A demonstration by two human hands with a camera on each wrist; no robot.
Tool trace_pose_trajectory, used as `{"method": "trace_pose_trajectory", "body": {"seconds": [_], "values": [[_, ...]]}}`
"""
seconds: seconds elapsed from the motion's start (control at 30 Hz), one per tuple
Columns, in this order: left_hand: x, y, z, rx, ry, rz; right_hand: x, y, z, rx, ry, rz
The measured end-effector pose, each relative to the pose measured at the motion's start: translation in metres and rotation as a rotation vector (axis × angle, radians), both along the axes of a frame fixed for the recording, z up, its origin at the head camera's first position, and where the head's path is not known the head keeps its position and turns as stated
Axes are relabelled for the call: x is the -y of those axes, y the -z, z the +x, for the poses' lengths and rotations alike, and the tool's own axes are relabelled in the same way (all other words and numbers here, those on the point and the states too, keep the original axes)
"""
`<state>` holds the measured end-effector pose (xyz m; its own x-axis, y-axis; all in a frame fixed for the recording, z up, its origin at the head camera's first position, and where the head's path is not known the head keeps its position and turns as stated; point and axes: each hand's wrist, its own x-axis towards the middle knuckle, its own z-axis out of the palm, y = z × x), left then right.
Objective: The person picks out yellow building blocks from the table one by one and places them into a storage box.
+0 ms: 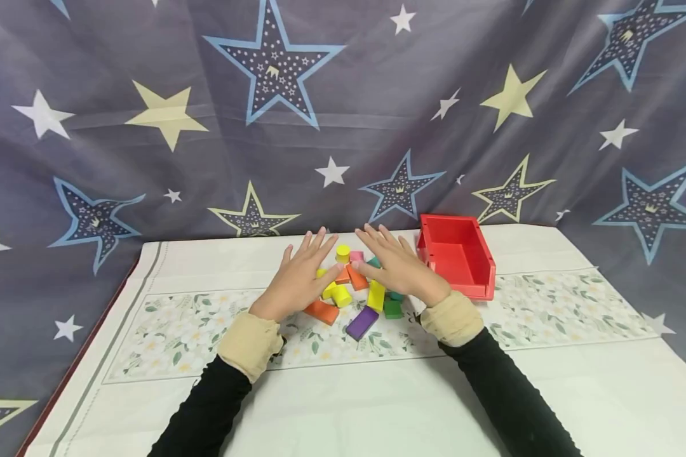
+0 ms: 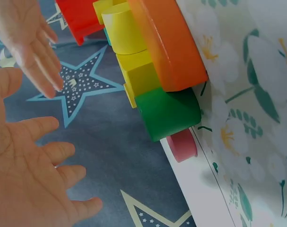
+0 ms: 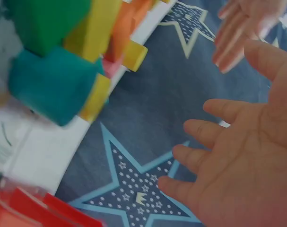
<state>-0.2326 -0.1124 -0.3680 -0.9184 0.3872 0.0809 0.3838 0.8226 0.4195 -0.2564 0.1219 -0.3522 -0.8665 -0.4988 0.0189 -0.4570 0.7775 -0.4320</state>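
Both hands hover over a loose pile of coloured wooden blocks in the head view, with fingers spread and straight. My left hand [image 1: 300, 277] is over the pile's left side, near an orange block [image 1: 322, 311] and a yellow cylinder [image 1: 341, 296]. Over the right side is my right hand [image 1: 397, 265], near a yellow block [image 1: 376, 296] and a green block [image 1: 393, 309]. A purple block [image 1: 362, 323] lies at the front of the pile. Neither hand holds anything. In the right wrist view a teal cylinder [image 3: 53, 85] shows beside the pile. The hands partly hide some blocks.
A red open bin [image 1: 457, 257] stands right of the pile, near the table's back edge. The table wears a white cloth with a floral band [image 1: 188, 330]. Behind it hangs a dark curtain [image 1: 331, 139] printed with stars.
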Motion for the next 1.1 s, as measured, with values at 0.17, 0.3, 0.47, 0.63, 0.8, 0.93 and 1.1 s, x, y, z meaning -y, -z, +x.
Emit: {"method": "trace_pose_trajectory", "body": {"seconds": [0.17,0.3,0.47,0.63,0.8,0.93,1.1], "values": [[0.006,0.001,0.002,-0.009,-0.013,0.012,-0.007,-0.022,-0.005,0.018,-0.050,-0.043],[0.007,0.001,0.004,-0.002,-0.017,0.025,-0.023,-0.044,-0.009,0.033,-0.090,-0.098],[0.005,0.000,0.005,0.002,-0.007,0.043,-0.051,-0.070,-0.011,0.102,-0.063,-0.170],[0.002,0.000,0.003,-0.014,0.013,0.051,-0.083,-0.090,-0.013,0.158,0.023,-0.197],[0.001,-0.001,0.001,-0.017,0.027,0.066,-0.112,-0.105,-0.019,0.166,0.148,-0.148],[-0.001,-0.003,0.000,-0.022,0.039,0.063,-0.135,-0.105,-0.026,0.191,0.227,-0.098],[-0.002,-0.004,0.001,-0.016,0.049,0.070,-0.159,-0.096,-0.038,0.234,0.309,-0.048]]}}
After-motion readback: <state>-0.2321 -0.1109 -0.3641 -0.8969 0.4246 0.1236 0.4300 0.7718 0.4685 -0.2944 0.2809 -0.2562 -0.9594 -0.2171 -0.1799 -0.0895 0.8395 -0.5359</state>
